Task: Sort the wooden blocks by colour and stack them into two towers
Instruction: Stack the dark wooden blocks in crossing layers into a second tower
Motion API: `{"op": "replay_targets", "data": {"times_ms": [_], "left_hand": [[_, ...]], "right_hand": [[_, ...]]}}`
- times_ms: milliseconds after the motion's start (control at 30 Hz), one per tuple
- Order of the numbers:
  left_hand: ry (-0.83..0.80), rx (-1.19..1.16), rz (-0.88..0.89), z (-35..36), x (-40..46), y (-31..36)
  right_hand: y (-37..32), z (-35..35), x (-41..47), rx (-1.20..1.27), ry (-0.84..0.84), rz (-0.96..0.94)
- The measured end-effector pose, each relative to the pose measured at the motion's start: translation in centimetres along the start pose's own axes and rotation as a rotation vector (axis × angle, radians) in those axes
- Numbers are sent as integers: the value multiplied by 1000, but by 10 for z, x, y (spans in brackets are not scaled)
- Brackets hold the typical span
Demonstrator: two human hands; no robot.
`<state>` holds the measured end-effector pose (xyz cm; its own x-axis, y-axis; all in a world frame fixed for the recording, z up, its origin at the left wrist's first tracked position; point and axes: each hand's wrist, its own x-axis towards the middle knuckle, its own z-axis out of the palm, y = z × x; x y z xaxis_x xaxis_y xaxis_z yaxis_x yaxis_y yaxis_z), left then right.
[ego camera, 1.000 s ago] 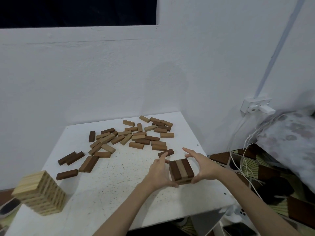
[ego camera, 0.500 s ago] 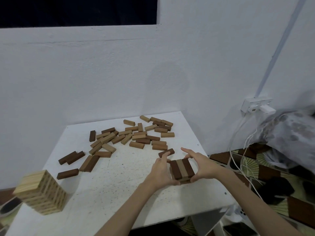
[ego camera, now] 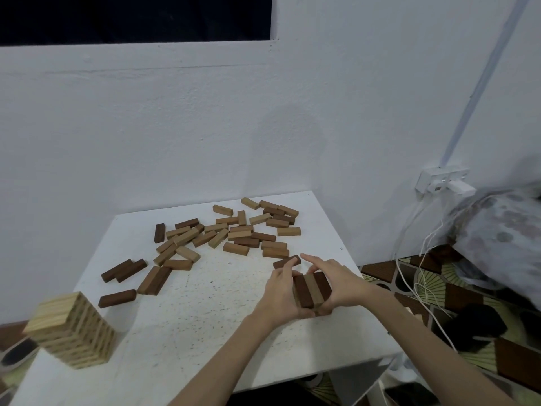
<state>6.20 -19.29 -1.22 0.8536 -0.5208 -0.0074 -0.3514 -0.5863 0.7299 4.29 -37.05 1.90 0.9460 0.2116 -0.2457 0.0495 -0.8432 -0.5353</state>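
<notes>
One pale tower is recorded as built, standing well to the left of the left hand near the table's front edge. A second, low stack of brown blocks is held between both hands: it is pressed on its left side by the left hand and cupped on its right side by the right hand, fingers curled against the layers; only a few layers are present, the top one mixing dark and lighter brown. One dark block lies just beyond the fingertips. A large scatter of loose blocks remains unsorted farther ahead and to the left. Progress is judged partial, with most of the brown stacking left.
</notes>
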Motion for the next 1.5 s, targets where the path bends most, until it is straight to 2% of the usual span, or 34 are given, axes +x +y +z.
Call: {"op": "replay_targets", "data": {"times_ms": [400, 700, 767, 833, 933, 967, 1033, 1100, 1200, 1500], "left_hand": [[-40, 69, -56, -2, -1, -2], [-52, 3, -89, -9, -7, 6], [-48, -120, -148, -17, -12, 11], [-1, -373, -278, -27, -14, 20], [81, -815, -639, -38, -4, 29], [66, -949, -741, -42, -2, 31], [-36, -1100, -839, -46, -2, 36], [-131, -1123, -857, -47, -7, 46], [-207, -1114, -840, -48, -14, 61], [-237, -1097, -806, -49, -14, 71]], "right_hand": [[7, -9, -10, -37, -47, 105], [3, -10, -14, 46, -52, 143], [3, -14, -20, 148, -60, 162], [2, -19, -26, 291, -37, 206], [-9, -25, -31, 574, 75, 337], [-13, -25, -30, 676, 94, 392], [-23, -24, -31, 853, 76, 478], [-30, -21, -33, 931, 26, 519], [-38, -15, -32, 906, 8, 540], [-56, -17, -38, 938, -18, 506]]}}
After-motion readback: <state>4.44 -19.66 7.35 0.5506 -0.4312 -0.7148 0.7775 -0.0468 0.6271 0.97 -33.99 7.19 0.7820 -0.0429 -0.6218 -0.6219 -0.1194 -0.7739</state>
